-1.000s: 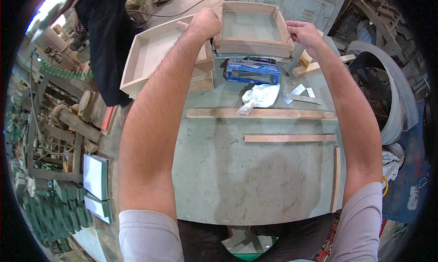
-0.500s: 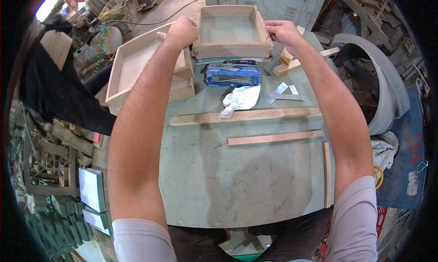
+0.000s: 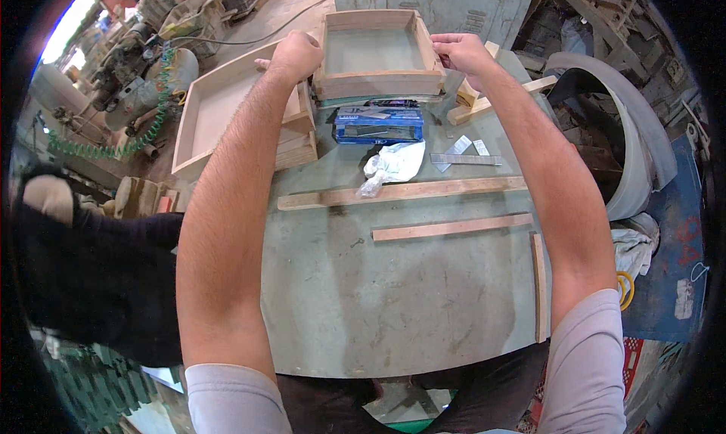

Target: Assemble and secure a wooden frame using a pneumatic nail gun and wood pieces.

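Observation:
At the far end of the worktable (image 3: 325, 283), my two hands hold a shallow wooden tray (image 3: 378, 82) from opposite sides. My left hand (image 3: 297, 54) is closed at its left wall, one finger sticking out to the left. My right hand (image 3: 463, 54) pinches near the right wall, with its fingertips partly hidden. The tray sits on a stack whose lower layers show only as edges. Left of it, partly behind my left forearm, a second wooden tray (image 3: 185, 143) rests at an angle on another wooden piece. Just in front lies a blue box (image 3: 378, 120).
A crumpled white plastic bag (image 3: 397, 162), staple strips (image 3: 465, 160) and wooden strips (image 3: 408, 192) lie on the table. Crossed wooden bars (image 3: 499, 101) are at the far right, beside a large grey drum (image 3: 635, 131). A person in dark clothing (image 3: 98, 283) is close at my left.
The person at left has moved nearer and lower in view, uncovering a green coiled hose and machinery. The view has shifted slightly; my hands keep their places at the tray.

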A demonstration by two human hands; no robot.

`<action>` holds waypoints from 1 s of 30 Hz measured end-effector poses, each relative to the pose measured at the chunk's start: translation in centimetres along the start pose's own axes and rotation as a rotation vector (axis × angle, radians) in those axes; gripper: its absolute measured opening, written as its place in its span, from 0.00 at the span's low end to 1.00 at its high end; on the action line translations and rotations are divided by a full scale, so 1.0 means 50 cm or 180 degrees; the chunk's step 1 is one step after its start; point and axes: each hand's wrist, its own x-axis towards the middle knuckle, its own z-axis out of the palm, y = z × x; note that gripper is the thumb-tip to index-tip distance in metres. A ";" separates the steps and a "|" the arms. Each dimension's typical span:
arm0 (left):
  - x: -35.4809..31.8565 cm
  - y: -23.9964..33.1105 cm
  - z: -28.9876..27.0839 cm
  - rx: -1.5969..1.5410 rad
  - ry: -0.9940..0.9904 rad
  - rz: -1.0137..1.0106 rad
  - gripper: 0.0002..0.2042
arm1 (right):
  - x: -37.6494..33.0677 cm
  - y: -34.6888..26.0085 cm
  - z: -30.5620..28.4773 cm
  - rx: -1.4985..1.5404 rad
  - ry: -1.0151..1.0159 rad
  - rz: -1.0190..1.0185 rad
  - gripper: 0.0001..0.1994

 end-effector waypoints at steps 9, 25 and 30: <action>0.005 0.010 0.005 -0.0112 -0.0018 -0.0483 0.15 | 0.005 0.005 -0.004 0.0071 -0.0073 -0.0009 0.13; -0.018 0.051 -0.042 -0.0406 0.0437 -0.0119 0.15 | -0.008 -0.034 -0.042 0.0101 0.0130 -0.0341 0.13; -0.039 0.084 -0.099 -0.0840 0.0693 0.0158 0.15 | -0.087 -0.108 -0.087 0.0287 0.0120 -0.0813 0.15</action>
